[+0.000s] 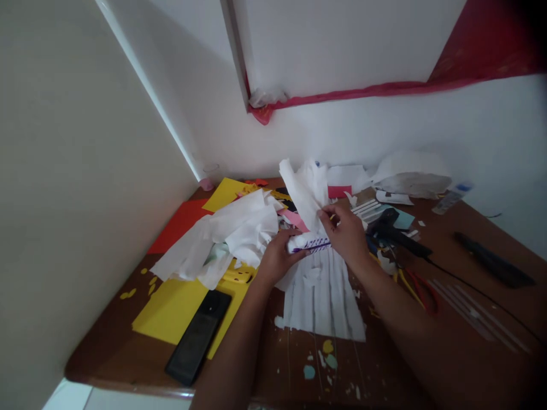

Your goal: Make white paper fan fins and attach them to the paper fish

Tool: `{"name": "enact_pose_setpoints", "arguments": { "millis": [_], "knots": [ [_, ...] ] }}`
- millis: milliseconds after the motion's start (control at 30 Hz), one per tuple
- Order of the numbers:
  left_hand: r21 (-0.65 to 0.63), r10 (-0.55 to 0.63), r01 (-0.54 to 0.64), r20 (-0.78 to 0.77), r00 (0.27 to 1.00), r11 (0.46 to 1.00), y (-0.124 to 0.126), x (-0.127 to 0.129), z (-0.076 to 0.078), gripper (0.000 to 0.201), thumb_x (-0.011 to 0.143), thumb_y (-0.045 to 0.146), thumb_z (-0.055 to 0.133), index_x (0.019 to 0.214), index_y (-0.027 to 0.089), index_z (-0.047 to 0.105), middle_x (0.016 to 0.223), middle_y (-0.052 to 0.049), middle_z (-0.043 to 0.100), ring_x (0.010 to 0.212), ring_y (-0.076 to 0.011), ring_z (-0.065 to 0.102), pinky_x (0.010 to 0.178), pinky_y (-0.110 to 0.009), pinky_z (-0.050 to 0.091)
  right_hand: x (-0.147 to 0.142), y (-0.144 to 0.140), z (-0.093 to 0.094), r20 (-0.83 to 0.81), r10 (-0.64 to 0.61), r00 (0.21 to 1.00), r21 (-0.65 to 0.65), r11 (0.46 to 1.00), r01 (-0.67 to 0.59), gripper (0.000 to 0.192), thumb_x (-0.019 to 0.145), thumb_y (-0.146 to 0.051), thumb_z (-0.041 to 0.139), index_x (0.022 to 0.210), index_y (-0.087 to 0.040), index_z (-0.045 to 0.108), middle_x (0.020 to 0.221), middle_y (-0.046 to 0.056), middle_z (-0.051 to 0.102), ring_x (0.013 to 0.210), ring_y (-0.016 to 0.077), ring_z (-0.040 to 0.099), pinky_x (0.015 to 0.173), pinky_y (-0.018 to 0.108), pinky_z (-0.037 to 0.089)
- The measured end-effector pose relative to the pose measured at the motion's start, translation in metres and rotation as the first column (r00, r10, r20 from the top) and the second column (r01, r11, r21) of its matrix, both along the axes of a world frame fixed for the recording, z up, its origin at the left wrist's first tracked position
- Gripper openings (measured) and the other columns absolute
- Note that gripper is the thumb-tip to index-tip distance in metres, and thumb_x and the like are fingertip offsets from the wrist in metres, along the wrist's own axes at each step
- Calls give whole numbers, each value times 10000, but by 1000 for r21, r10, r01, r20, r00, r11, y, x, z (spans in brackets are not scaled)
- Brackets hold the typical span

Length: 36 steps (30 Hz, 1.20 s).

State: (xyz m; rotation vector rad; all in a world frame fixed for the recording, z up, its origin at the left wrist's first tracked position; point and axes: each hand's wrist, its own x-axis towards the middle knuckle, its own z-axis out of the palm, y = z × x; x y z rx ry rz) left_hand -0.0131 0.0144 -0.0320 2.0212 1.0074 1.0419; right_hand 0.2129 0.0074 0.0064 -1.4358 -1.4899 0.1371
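My left hand [278,255] grips the left end of a white piece with purple marks and a purple strip along it [314,245]. Just to its right, my right hand [345,232] pinches the lower edge of a crumpled white sheet [304,191], thin like tissue or cloth, that rises from this piece. Both hands are closed, thumbs against fingers. Beneath them a pleated white sheet [322,299] lies on the table, with thin threads trailing from its near edge. I cannot tell whether the pleated sheet is joined to the purple-marked piece.
A brown table [111,347] carries yellow sheets [164,313], a black phone [199,336] and a white crumpled heap [231,233] on the left. On the right lie a black glue gun [399,236] with its cord, red-and-yellow-handled pliers [421,287], clear sticks [470,310] and a dark tool [493,259].
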Motion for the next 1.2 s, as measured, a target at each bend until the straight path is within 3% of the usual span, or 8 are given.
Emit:
{"name": "enact_pose_setpoints", "arguments": {
  "millis": [133,300,400,500,600,800,933,1200],
  "knots": [
    [-21,-19,19,5,1000,1000,1,-1,0,492,870,386,909,1291,249,697,1310,-103,750,1233,-306,701,1085,-422,517,1,8,-7,-19,-18,1000,9,1000,18,243,1000,-478,672,989,-240,716,936,63,743,823,240,670,796,375,512],
    [-47,-50,50,9,999,998,2,-5,2,493,876,392,902,1307,253,707,1340,-109,745,1243,-310,692,1092,-432,516,1,13,-17,-200,15,980,-27,999,-21,548,912,-564,760,1310,-217,611,1190,131,753,918,272,705,789,398,561],
    [-55,-46,47,17,999,997,2,-8,5,475,900,398,874,1323,258,710,1336,-107,744,1250,-309,684,1105,-434,510,6,16,-18,-224,157,962,-132,973,-190,358,952,-518,706,1161,-229,700,1028,91,807,849,273,722,743,381,545],
    [-86,-56,60,46,997,994,2,-8,8,470,909,405,858,1326,252,703,1318,-100,745,1237,-293,688,1102,-420,515,9,19,-13,-182,194,964,-180,957,-227,283,943,-505,711,946,-223,728,851,59,789,752,258,692,704,363,504],
    [-133,-54,72,130,990,988,-1,-8,11,476,901,436,861,1308,243,707,1308,-97,754,1237,-286,697,1111,-412,522,5,20,-7,-165,254,953,-212,935,-286,274,921,-487,743,948,-214,749,867,51,800,763,249,697,703,343,494],
    [-311,198,-119,236,951,943,-1,-7,8,420,949,590,763,1052,183,789,968,-67,796,900,-236,714,820,-328,565,-18,15,5,-158,420,894,-262,855,-448,247,910,-457,766,931,-211,767,827,19,783,739,215,675,666,300,474],
    [-364,269,-163,263,927,917,4,-8,4,491,903,649,783,916,158,779,825,-43,767,719,-181,651,658,-278,508,-25,12,7,-177,451,875,-276,831,-483,293,941,-488,726,983,-201,766,828,18,773,716,199,652,643,288,468],
    [-400,291,-154,308,906,903,5,-8,6,483,858,611,837,996,151,781,860,-59,801,711,-189,699,652,-284,545,-21,16,-2,-166,424,890,-266,850,-455,314,958,-513,667,899,-217,752,751,3,718,682,206,622,615,301,450]
  ]
}}
